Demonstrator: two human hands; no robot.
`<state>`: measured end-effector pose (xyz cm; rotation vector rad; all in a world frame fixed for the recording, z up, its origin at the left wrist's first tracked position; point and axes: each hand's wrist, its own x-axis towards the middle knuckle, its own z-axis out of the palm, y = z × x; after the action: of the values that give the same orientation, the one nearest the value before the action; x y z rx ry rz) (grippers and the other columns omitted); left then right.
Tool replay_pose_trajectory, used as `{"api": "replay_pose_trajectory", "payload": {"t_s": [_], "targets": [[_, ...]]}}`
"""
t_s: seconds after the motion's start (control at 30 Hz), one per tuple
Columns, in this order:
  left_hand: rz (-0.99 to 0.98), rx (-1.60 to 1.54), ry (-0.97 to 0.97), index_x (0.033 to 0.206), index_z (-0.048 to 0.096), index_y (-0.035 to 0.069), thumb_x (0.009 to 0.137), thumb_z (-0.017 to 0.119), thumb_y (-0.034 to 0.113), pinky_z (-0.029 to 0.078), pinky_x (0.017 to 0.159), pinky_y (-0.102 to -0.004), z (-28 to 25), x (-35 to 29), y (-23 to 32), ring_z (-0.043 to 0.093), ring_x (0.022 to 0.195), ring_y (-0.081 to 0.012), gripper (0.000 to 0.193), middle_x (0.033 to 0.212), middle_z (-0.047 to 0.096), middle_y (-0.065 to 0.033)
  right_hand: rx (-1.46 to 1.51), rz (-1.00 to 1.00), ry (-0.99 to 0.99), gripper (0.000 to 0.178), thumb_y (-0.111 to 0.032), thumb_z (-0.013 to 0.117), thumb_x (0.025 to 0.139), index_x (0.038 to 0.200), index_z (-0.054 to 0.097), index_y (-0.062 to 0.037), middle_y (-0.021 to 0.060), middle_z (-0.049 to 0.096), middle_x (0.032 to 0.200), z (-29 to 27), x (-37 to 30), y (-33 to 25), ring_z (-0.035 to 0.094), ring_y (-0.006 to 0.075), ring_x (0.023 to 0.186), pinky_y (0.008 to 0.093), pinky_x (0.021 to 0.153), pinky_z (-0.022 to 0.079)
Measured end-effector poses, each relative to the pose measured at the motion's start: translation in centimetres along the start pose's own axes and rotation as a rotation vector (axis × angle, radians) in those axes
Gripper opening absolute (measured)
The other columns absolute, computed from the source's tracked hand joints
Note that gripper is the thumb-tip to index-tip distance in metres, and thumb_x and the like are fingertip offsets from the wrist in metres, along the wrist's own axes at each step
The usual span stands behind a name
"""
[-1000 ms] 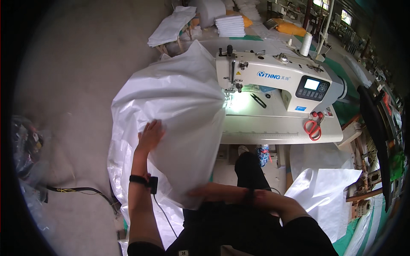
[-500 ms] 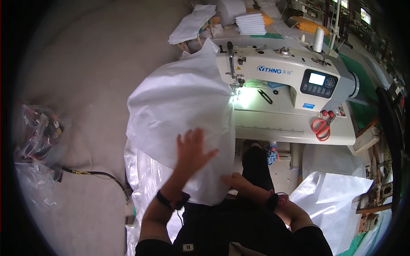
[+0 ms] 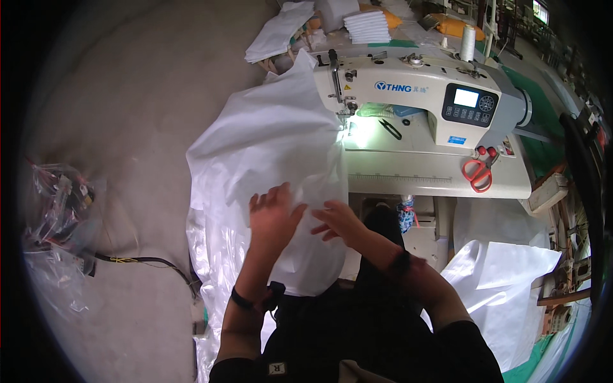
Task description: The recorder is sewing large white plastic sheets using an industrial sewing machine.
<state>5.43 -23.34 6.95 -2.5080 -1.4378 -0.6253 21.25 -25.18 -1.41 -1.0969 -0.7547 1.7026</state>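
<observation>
A large sheet of white, slightly shiny material [image 3: 255, 143] drapes from the sewing machine [image 3: 389, 70] down to my lap. Its right edge runs up to the lit needle area. My left hand [image 3: 274, 217] is over the middle of the sheet with its fingers apart. To its right, my right hand [image 3: 341, 223] reaches over the sheet's right part, fingers spread and pointing left. Neither hand grips the sheet; whether the fingertips touch it I cannot tell. Black thread snips [image 3: 390, 129] lie on the machine bed beside the needle light.
Red-handled scissors [image 3: 477, 176] lie at the right of the machine table [image 3: 408, 185]. A white thread cone [image 3: 468, 43] stands behind the machine. Folded white pieces [image 3: 367, 29] are stacked at the back. More white sheeting [image 3: 498, 281] hangs at right; clear plastic bags [image 3: 60, 210] lie at left.
My right hand has risen from the sheet's lower right edge, up and to the left, with its fingers now spread. My left hand has shifted slightly left. The whole view has moved a little.
</observation>
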Motion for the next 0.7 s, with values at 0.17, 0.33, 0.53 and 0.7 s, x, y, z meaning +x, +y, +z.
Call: {"api": "replay_pose_trajectory", "payload": {"t_s": [0.17, 0.33, 0.53, 0.7], "targets": [[-0.011, 0.152, -0.043, 0.107, 0.055, 0.003, 0.074, 0.064, 0.033, 0.041, 0.088, -0.0473, 3.4, 1.6, 3.2, 0.06, 0.092, -0.0301, 0.046, 0.098, 0.061, -0.0123, 0.028, -0.222, -0.126, 0.022, -0.015, 0.055, 0.087, 0.106, 0.054, -0.0046, 0.0055, 0.057, 0.077, 2.5, 4.1, 3.5, 0.053, 0.0128, 0.054, 0.0245, 0.044, 0.04], [0.001, 0.185, -0.012, 0.087, 0.06, 0.007, 0.073, 0.055, 0.009, 0.046, 0.076, -0.04, 2.6, 0.2, 1.9, 0.059, 0.081, -0.0267, 0.015, 0.089, 0.059, -0.0086, 0.053, 0.073, -0.118, 0.02, -0.017, 0.057, 0.088, 0.103, 0.063, -0.0057, 0.0022, 0.055, 0.074, 0.5, -1.6, 4.0, 0.053, 0.0097, 0.059, 0.0208, 0.054, 0.043], [0.003, -0.044, -0.152, 0.084, 0.061, 0.007, 0.076, 0.053, 0.005, 0.049, 0.071, -0.0409, 0.3, -2.5, 2.6, 0.058, 0.081, -0.0294, 0.012, 0.086, 0.059, -0.0092, -0.364, -0.197, -0.26, 0.022, -0.026, 0.057, 0.088, 0.09, 0.059, -0.0039, 0.0018, 0.057, 0.07, 0.1, -6.8, 2.0, 0.048, 0.008, 0.05, 0.0236, 0.041, 0.037], [-0.039, 0.077, -0.106, 0.074, 0.058, 0.007, 0.071, 0.056, 0.003, 0.049, 0.063, -0.0384, -2.3, -2.7, 1.3, 0.059, 0.076, -0.0287, 0.006, 0.077, 0.057, -0.0096, -0.449, 0.073, -0.005, 0.042, -0.041, 0.059, 0.087, 0.099, 0.056, -0.0014, 0.0069, 0.06, 0.085, 1.1, -3.8, 1.5, 0.061, 0.0138, 0.072, 0.0248, 0.058, 0.047]]}}
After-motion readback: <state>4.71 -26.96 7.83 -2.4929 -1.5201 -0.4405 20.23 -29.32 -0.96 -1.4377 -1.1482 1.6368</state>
